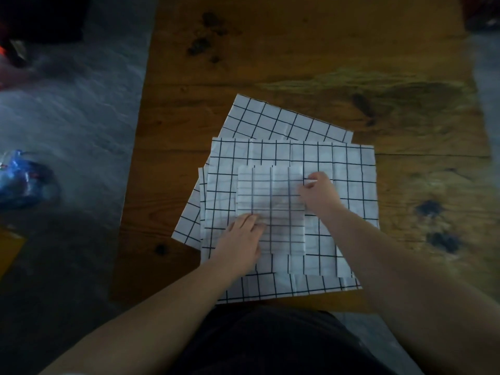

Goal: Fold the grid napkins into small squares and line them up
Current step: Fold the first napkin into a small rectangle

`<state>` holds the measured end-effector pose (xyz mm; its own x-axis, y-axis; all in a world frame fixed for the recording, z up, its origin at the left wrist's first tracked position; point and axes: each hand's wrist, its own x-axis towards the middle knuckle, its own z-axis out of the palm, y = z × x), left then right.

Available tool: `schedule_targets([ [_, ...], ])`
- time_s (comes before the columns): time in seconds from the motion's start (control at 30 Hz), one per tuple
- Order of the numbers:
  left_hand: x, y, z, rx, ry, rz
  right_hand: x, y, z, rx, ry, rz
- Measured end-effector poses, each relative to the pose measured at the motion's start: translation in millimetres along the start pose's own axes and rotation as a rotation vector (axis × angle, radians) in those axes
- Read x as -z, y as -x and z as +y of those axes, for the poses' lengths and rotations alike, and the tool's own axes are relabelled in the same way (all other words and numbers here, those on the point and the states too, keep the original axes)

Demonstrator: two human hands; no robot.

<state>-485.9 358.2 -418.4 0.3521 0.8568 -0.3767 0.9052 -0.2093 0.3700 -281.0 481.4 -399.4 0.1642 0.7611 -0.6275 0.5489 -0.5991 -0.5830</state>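
Note:
A pile of white napkins with black grid lines lies on the wooden table (297, 63). On top sits a folded napkin (273, 196), a smaller rectangle. My left hand (240, 239) rests flat on its near left corner. My right hand (319, 190) pinches its right edge with curled fingers. Beneath it lies an unfolded napkin (343, 163), spread wide. Another unfolded napkin (278, 120) sticks out at an angle at the far side, and more layers show at the left and near edges.
The table's left edge borders a grey floor (81, 117). A blue plastic bag (21, 180) lies on the floor at the left. Dark knots (433, 209) mark the wood at the right. Bare tabletop lies beyond and to the right of the pile.

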Motion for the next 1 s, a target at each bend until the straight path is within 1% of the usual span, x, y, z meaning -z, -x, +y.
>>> schedule_targets([
  [0.07, 1.2, 0.0, -1.1, -0.002, 0.008, 0.001, 4.8, -12.0, -11.4, -0.080, -0.023, -0.039],
  [0.13, 1.4, 0.5, -2.0, -0.003, 0.016, 0.004, 7.9, -17.5, -16.8, -0.138, -0.039, -0.157],
  [0.2, 1.4, 0.6, -3.5, 0.015, 0.026, 0.004, 8.2, -19.2, -15.0, -0.120, -0.001, -0.229],
  [0.23, 2.0, 0.1, -4.0, 0.030, 0.029, 0.005, 8.1, -19.4, -11.6, -0.100, 0.015, -0.227],
  [0.3, 6.1, -2.1, -4.1, 0.066, 0.033, 0.022, 7.8, -19.5, -1.2, -0.079, -0.032, -0.153],
  [0.37, 11.7, -5.7, -1.9, 0.088, 0.049, 0.052, 9.6, -16.3, 10.0, -0.104, -0.155, -0.064],
  [0.47, 17.8, -10.4, 5.4, 0.067, 0.076, 0.092, 12.5, -4.2, 27.6, -0.170, -0.323, 0.056],
  [0.53, 17.7, -13.5, 11.3, 0.031, 0.081, 0.109, 12.5, 4.7, 41.2, -0.216, -0.480, 0.115],
  [0.63, 15.6, -16.9, 20.9, -0.014, 0.063, 0.108, 12.7, 26.2, 58.4, -0.318, -0.723, 0.125],
  [0.7, 12.0, -16.1, 26.5, -0.038, 0.056, 0.096, 10.0, 45.2, 67.5, -0.380, -0.786, 0.100],
  [0.8, 1.3, -7.8, 31.9, -0.065, 0.011, 0.058, -3.2, 73.3, 82.3, -0.420, -0.701, 0.067],
  [0.9, -12.4, 5.0, 32.0, -0.065, -0.027, 0.012, -14.9, 93.4, 93.7, -0.396, -0.554, 0.010],
  [1.0, -24.3, 17.7, 33.9, -0.070, -0.040, -0.040, -11.2, 108.5, 96.6, -0.395, -0.434, 0.001],
])
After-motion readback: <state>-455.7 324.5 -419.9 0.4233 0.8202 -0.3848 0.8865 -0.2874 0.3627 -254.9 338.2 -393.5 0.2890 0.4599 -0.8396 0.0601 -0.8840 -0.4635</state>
